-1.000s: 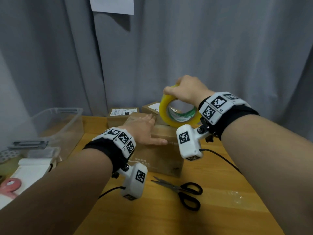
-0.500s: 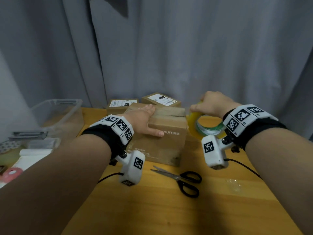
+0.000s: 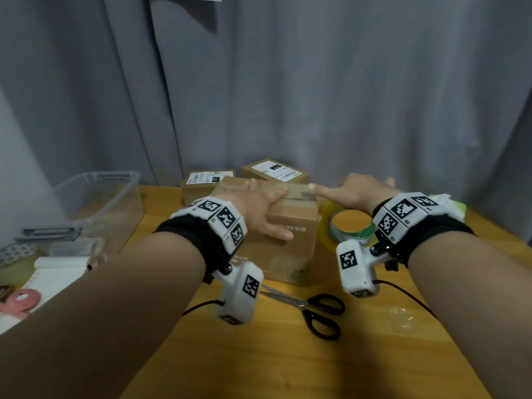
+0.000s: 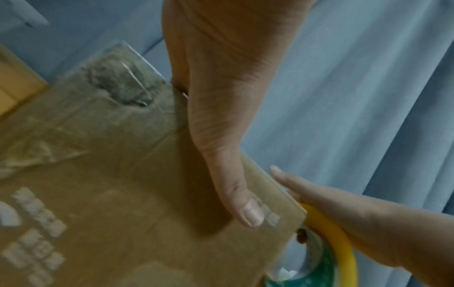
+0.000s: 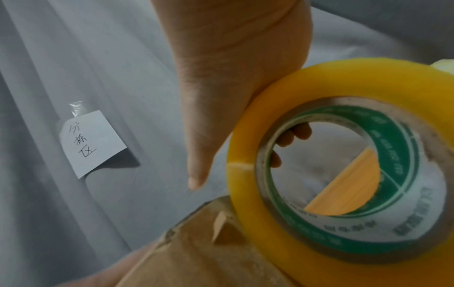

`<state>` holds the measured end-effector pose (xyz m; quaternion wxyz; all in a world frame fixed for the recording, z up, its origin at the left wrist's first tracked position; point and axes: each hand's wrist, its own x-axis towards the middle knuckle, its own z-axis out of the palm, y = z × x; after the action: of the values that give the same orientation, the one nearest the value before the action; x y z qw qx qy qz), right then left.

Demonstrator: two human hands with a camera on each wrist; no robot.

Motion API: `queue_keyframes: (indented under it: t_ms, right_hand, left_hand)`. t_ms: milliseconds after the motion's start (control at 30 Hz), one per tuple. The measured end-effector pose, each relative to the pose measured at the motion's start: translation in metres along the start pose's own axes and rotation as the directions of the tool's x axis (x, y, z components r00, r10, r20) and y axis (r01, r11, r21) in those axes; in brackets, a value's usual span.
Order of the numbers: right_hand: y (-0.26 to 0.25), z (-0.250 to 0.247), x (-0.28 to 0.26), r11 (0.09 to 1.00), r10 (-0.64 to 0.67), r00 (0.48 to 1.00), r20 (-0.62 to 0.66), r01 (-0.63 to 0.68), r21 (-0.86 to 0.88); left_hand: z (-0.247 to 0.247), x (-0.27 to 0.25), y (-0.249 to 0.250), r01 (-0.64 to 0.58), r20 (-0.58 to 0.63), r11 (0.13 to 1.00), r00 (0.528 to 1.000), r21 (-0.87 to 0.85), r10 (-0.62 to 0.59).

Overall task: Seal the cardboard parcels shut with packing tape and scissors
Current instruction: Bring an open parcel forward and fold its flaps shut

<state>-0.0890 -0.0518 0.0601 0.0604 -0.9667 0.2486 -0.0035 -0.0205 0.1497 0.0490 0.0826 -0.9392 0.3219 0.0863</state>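
A brown cardboard parcel (image 3: 282,249) stands mid-table. My left hand (image 3: 259,203) lies flat on its top with straight fingers, the thumb pressed on the front face (image 4: 250,211). The yellow tape roll (image 3: 349,236) lies flat on the table just right of the parcel. My right hand (image 3: 354,194) hovers over the roll's far side with fingers spread, thumb pointing at the parcel's top right corner. In the right wrist view the roll (image 5: 245,194) fills the frame and fingertips (image 5: 292,134) show through its core. Black-handled scissors (image 3: 300,303) lie in front of the parcel.
Two smaller labelled parcels (image 3: 211,182) (image 3: 273,171) sit behind against the grey curtain. A clear plastic bin (image 3: 100,197) stands at the left with paper rolls beside it. A crumpled clear scrap (image 3: 403,318) lies at the front right, and a white-green wad (image 3: 449,205) at the far right.
My right hand brought the tape roll down from above the parcel to the table on its right and loosened its grip. My left hand stayed on the parcel top.
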Motion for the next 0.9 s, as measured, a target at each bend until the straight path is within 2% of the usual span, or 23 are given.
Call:
queue_keyframes:
  t_ms: [100, 167, 233, 333, 533, 700, 767, 900]
  right_hand:
    - [-0.007, -0.002, 0.0, 0.997, 0.047, 0.998, 0.046, -0.045, -0.06]
    - [-0.011, -0.004, 0.0, 0.995, 0.067, 0.994, 0.081, -0.061, -0.076]
    - [-0.014, -0.006, -0.001, 0.993, 0.085, 0.991, 0.103, -0.077, -0.087]
    - [-0.017, -0.008, -0.003, 0.989, 0.127, 0.984, 0.121, -0.117, -0.087]
    - [-0.016, -0.004, -0.004, 0.99, 0.137, 0.984, 0.114, -0.131, -0.059]
    - [-0.012, -0.002, -0.004, 0.996, 0.087, 0.992, 0.096, -0.085, -0.022]
    - [-0.011, 0.0, -0.004, 0.998, 0.068, 0.994, 0.089, -0.066, -0.019]
    - [-0.009, 0.002, -0.001, 0.999, 0.039, 0.997, 0.062, -0.037, -0.033]
  left_hand:
    - [-0.006, 0.002, 0.011, 0.029, 0.062, 0.999, 0.998, -0.025, -0.027]
    - [-0.004, 0.003, 0.016, -0.039, 0.001, 0.999, 0.999, -0.005, 0.039]
    - [0.003, 0.004, 0.022, -0.168, -0.11, 0.986, 0.98, -0.016, 0.165]
    - [0.008, 0.005, 0.015, -0.232, -0.175, 0.965, 0.962, -0.118, 0.21]
    - [0.011, -0.008, -0.033, -0.129, -0.158, 0.985, 0.981, -0.117, 0.11]
    - [0.007, -0.008, -0.037, 0.013, -0.083, 0.995, 0.996, -0.097, -0.021]
    - [0.002, -0.001, -0.023, -0.03, -0.069, 0.998, 0.997, -0.051, 0.026]
    - [-0.008, 0.015, 0.027, -0.279, -0.043, 0.959, 0.96, -0.047, 0.277]
